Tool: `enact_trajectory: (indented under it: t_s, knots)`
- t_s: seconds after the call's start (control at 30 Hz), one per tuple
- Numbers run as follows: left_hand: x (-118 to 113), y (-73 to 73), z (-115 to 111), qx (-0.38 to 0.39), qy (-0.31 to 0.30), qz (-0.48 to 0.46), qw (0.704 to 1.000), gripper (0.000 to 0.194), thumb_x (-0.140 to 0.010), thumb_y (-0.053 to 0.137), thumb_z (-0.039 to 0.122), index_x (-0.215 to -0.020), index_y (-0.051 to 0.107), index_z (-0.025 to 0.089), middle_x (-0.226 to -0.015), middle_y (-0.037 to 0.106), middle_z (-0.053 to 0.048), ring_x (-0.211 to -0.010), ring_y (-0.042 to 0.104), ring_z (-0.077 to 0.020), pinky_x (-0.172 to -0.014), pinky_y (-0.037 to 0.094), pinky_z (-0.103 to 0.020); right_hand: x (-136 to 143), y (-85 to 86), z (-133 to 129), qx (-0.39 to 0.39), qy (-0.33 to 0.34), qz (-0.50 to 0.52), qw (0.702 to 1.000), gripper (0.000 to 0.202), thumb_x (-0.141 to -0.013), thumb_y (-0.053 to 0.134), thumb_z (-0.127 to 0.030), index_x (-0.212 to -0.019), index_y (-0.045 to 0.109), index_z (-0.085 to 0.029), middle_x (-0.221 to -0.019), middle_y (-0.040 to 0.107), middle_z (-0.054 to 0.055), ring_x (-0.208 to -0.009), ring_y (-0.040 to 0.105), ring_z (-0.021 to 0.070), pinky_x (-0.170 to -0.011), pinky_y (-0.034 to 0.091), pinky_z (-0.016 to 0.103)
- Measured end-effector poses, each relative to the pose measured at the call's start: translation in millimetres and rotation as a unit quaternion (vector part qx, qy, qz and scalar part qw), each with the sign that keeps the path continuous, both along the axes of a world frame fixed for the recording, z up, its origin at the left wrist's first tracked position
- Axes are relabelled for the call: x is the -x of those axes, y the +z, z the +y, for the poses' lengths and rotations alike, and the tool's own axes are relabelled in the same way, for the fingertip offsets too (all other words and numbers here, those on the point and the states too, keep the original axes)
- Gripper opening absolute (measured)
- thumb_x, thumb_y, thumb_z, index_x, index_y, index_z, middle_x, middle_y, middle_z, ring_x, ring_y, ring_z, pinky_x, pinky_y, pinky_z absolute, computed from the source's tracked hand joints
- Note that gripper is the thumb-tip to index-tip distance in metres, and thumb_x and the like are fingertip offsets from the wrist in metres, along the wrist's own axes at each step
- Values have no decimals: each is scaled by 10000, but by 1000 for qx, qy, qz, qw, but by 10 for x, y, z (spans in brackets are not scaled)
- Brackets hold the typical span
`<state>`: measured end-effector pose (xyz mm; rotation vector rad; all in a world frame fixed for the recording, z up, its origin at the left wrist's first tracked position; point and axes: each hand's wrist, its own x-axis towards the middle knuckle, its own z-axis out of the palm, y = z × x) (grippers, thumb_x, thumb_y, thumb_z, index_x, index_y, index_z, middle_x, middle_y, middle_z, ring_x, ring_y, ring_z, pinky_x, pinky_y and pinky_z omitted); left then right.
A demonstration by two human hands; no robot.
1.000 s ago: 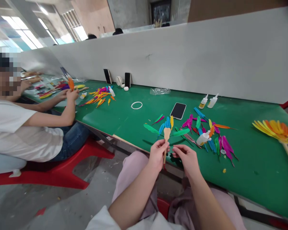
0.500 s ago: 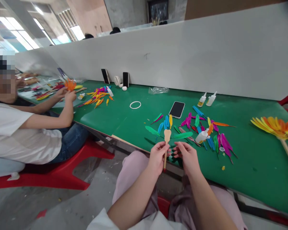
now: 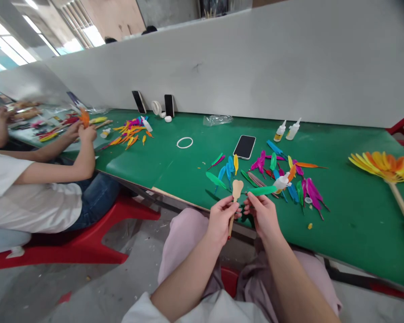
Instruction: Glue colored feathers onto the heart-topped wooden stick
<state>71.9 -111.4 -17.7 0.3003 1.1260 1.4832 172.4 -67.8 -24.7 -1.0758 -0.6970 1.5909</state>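
Note:
My left hand (image 3: 224, 215) is closed around the handle of a small wooden paddle (image 3: 237, 190), its wide end pointing up and away. Just right of it, my right hand (image 3: 261, 214) pinches the quill end of a green feather (image 3: 262, 190), which points right. Another green feather (image 3: 216, 180) lies on the green table (image 3: 175, 168) beyond my left hand. Blue feathers and a yellow feather (image 3: 236, 164) are past the paddle. Pink, blue, green and orange feathers lie around a white glue bottle (image 3: 281, 182) to the right.
Beyond are a phone (image 3: 244, 147), two glue bottles (image 3: 292, 130), a white ring (image 3: 185, 142) and a plastic wrapper (image 3: 217, 120). A yellow and orange feather fan (image 3: 387, 168) stands out at right. Another person (image 3: 50, 175) works on the left; a white partition (image 3: 256, 72) borders the table.
My right hand has taken hold of the green feather, its quill now between the fingertips. The paddle in my left hand has tilted slightly. The whole view has shifted a little.

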Motion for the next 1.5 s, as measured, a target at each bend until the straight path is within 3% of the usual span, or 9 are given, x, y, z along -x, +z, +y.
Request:
enact_trajectory:
  t_s: [0.6, 0.77, 0.9, 1.1, 1.27, 1.37, 1.5]
  knots:
    - [13, 1, 8, 8, -7, -6, 1000, 304, -572, 766, 143, -856, 669, 93, -657, 651, -13, -534, 579, -75, -506, 488, -182, -13, -39, -1, -16, 18, -21, 999, 287, -611, 727, -394, -708, 603, -154, -570, 595, -25, -451, 502, 63, -420, 441, 188]
    - [99, 45, 28, -6, 19, -21, 1000, 257, -591, 771, 214, -810, 687, 109, -707, 688, -46, -597, 619, -90, -585, 502, -181, -10, 3, -51, -37, 92, -51, 994, 299, -650, 685, -409, -833, 632, -178, -644, 614, -15, -506, 525, 85, -409, 440, 194]
    - [164, 123, 16, -52, 23, -23, 998, 279, -617, 760, 287, -829, 691, 120, -752, 700, -63, -643, 636, -115, -619, 499, -202, 6, 55, -99, -62, 177, -78, 979, 270, -677, 648, -411, -794, 659, -167, -667, 622, 9, -532, 533, 94, -426, 448, 202]
    - [174, 184, 19, -64, -7, -31, 997, 283, -636, 744, 322, -835, 692, 127, -766, 700, -68, -637, 616, -113, -645, 469, -217, -26, 38, -160, -61, 227, -130, 963, 296, -681, 624, -448, -796, 645, -177, -619, 609, -1, -493, 529, 106, -385, 414, 203]
    - [147, 142, 55, -32, -26, -7, 999, 249, -638, 739, 330, -792, 698, 139, -766, 702, -59, -761, 617, -133, -717, 442, -219, -86, -10, -365, -44, 210, -195, 957, 282, -683, 626, -449, -689, 639, -168, -513, 554, -17, -423, 452, 93, -342, 324, 195]
    - [117, 113, 29, -13, -80, 14, 997, 231, -669, 712, 335, -782, 700, 134, -743, 700, -71, -770, 617, -144, -751, 435, -237, -94, -56, -531, -52, 186, -243, 950, 265, -684, 636, -429, -641, 632, -168, -505, 557, -13, -456, 452, 95, -419, 340, 209]
    - [92, 98, -32, -13, -132, 11, 991, 205, -677, 706, 330, -771, 700, 147, -808, 705, -78, -797, 634, -172, -784, 443, -273, -103, -61, -676, -39, 196, -275, 940, 263, -722, 598, -429, -733, 642, -169, -584, 609, 4, -521, 487, 111, -505, 373, 228]
